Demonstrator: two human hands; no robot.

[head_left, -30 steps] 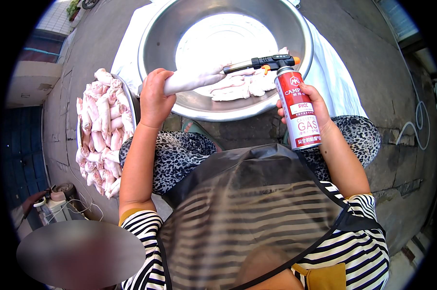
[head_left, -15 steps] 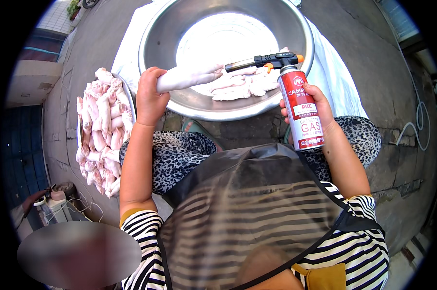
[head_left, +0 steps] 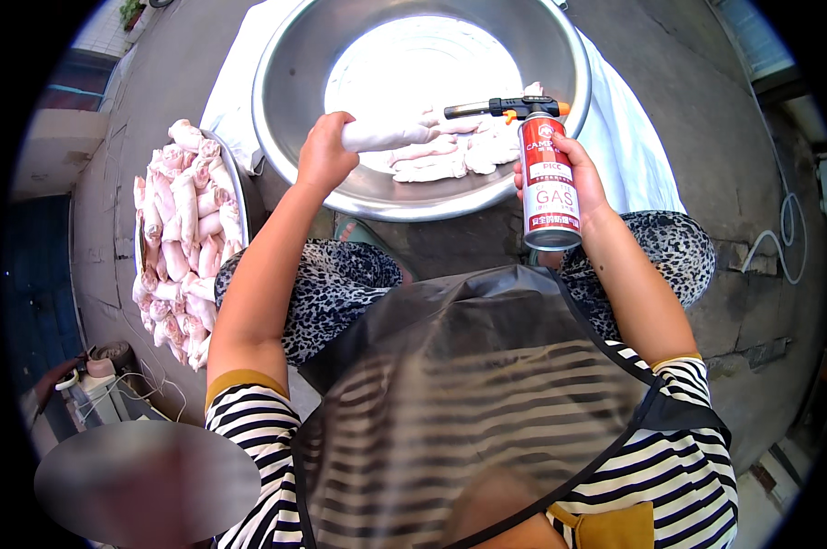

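The left hand (head_left: 324, 156) grips a pale trotter (head_left: 388, 134), long axis pointing rightward toward the torch nozzle (head_left: 486, 109) of the canister (head_left: 549, 183) clasped by the right hand (head_left: 573, 178).

left hand (head_left: 324, 157) fisted, right hand (head_left: 573, 178) gripping, forearms extended

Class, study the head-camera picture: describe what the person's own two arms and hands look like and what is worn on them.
Both forearms are bare, and the left hand and right hand wear no gloves. Short black-and-white striped sleeves end above the elbows in mustard-yellow cuffs. No rings, watch or bracelets are visible.
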